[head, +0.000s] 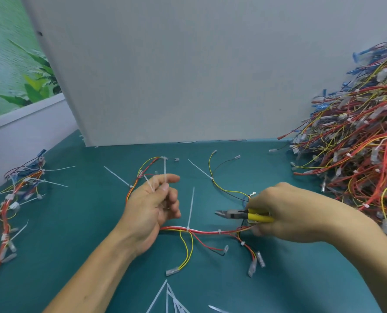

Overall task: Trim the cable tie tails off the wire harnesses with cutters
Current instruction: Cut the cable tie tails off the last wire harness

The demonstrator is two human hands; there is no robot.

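- The cutters (244, 215) are seen to have dull dark metal jaws and glossy yellow plastic handles.
- The cable tie tails (190, 206) are made of smooth, translucent white plastic.
- The wire harness (206, 232) is sheathed in smooth plastic insulation, with clear plastic sleeves at the ends.
- The table (86, 222) is covered with a matt teal surface.
- The board (165, 75) is finished in matt pale grey.

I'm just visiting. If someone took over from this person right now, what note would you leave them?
Left hand pinches white tie tails.
Right hand grips the yellow cutters, clear of any tie.
Done: two ties on the front harness look trimmed; cut tails lie nearest the person.
Left: its upright tail, the long tails farther back, and the left bundle, which shows long tails too.
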